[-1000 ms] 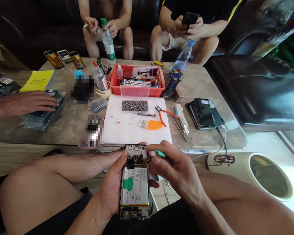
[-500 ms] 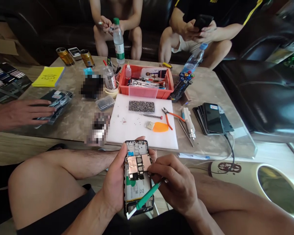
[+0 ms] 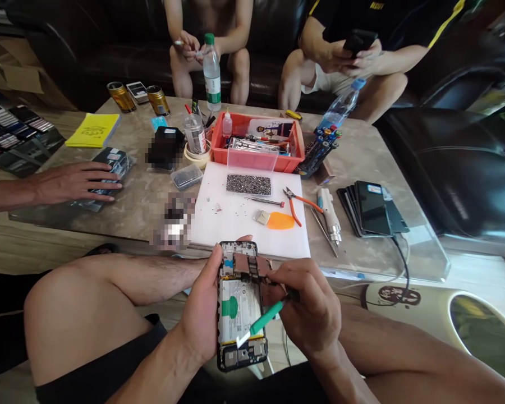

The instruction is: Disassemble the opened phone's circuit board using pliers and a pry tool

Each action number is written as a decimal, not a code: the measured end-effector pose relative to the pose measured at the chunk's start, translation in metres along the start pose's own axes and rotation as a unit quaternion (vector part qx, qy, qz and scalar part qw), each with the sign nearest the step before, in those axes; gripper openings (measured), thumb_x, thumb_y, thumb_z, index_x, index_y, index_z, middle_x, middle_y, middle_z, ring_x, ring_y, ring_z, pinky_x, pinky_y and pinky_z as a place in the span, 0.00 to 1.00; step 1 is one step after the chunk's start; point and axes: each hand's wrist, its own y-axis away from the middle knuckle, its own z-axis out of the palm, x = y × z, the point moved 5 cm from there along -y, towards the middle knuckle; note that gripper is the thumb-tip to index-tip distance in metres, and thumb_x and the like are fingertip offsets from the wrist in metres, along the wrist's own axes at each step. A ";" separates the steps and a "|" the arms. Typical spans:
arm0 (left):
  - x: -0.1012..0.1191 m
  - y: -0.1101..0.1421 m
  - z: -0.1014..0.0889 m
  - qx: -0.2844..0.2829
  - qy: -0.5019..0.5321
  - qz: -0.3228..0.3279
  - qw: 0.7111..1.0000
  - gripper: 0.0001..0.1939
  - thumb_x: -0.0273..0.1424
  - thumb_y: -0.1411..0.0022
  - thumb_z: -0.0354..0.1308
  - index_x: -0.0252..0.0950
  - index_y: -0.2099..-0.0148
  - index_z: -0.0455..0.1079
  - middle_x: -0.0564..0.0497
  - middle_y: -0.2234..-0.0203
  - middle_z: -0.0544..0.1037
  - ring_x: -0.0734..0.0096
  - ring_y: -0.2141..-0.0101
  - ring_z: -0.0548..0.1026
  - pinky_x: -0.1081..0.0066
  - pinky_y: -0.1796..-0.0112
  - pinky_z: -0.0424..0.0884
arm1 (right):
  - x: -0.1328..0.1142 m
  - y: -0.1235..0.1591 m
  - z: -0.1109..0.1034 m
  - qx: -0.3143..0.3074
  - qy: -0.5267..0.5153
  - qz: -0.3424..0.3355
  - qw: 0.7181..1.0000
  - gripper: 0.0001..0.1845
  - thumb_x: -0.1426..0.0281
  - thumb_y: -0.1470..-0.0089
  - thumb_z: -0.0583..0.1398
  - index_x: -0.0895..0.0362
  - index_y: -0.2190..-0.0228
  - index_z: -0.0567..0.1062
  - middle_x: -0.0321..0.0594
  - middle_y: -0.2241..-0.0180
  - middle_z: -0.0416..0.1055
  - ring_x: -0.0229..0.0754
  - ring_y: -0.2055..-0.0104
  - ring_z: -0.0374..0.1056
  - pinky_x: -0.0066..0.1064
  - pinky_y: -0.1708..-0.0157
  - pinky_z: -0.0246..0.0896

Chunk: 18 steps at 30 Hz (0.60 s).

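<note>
My left hand (image 3: 200, 320) is wrapped round an opened phone (image 3: 243, 354), held upright over my lap with its inside facing me. The white phone battery (image 3: 248, 300) shows in the lower half, with a green tab on it. My right hand (image 3: 313, 306) pinches the right edge of a circuit board (image 3: 246, 266) with copper-coloured shields. That board sits tilted over the upper part of the phone; whether its far edge still touches the frame I cannot tell. Tucked in the same hand is a green-handled tool (image 3: 266, 318) with a white hooked tip, pointing down-left across the battery.
On the table are a white foam mat (image 3: 206, 224), a box of screws (image 3: 248, 184), orange-handled pliers (image 3: 294, 205), an electric screwdriver (image 3: 329, 216), a red tool bin (image 3: 258, 160) and stacked phones (image 3: 372, 207). Another person's hand (image 3: 84, 182) rests on bagged phones at left. Two people sit opposite.
My right hand has raised and tilted the circuit board within the phone, uncovering more battery. The green-handled tool moved along with it. The other person's hand shifted right over the bagged phones.
</note>
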 end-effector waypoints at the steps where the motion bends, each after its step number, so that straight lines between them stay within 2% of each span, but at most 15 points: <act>1: 0.000 0.000 0.001 -0.001 0.001 0.000 1.000 0.27 0.48 0.25 0.49 0.39 0.34 0.70 0.42 0.51 0.82 0.52 0.52 0.81 0.50 0.46 0.73 | 0.002 -0.001 0.002 0.011 -0.002 0.012 1.000 0.13 0.81 0.41 0.62 0.51 0.59 0.75 0.36 0.65 0.73 0.38 0.65 0.73 0.28 0.66 0.72; 5: 0.003 0.000 -0.001 -0.003 0.001 0.004 1.000 0.28 0.47 0.26 0.51 0.37 0.33 0.69 0.41 0.50 0.82 0.51 0.51 0.81 0.52 0.45 0.74 | 0.009 -0.005 0.011 0.033 -0.042 0.047 0.997 0.12 0.81 0.42 0.64 0.52 0.62 0.75 0.34 0.66 0.71 0.37 0.66 0.71 0.27 0.68 0.71; 11: 0.018 0.003 -0.010 0.012 0.023 0.032 0.999 0.26 0.39 0.28 0.55 0.38 0.32 0.67 0.42 0.50 0.83 0.52 0.51 0.81 0.52 0.45 0.73 | -0.004 -0.004 0.017 0.045 0.033 -0.073 0.996 0.18 0.86 0.45 0.64 0.54 0.58 0.77 0.34 0.64 0.71 0.33 0.67 0.71 0.25 0.69 0.70; 18: 0.035 0.008 -0.018 0.043 0.026 0.040 0.998 0.27 0.39 0.29 0.55 0.38 0.32 0.67 0.42 0.51 0.83 0.51 0.53 0.82 0.52 0.45 0.74 | -0.008 -0.012 0.034 0.051 0.087 -0.140 0.985 0.18 0.83 0.45 0.66 0.54 0.55 0.78 0.36 0.64 0.72 0.35 0.67 0.72 0.26 0.69 0.70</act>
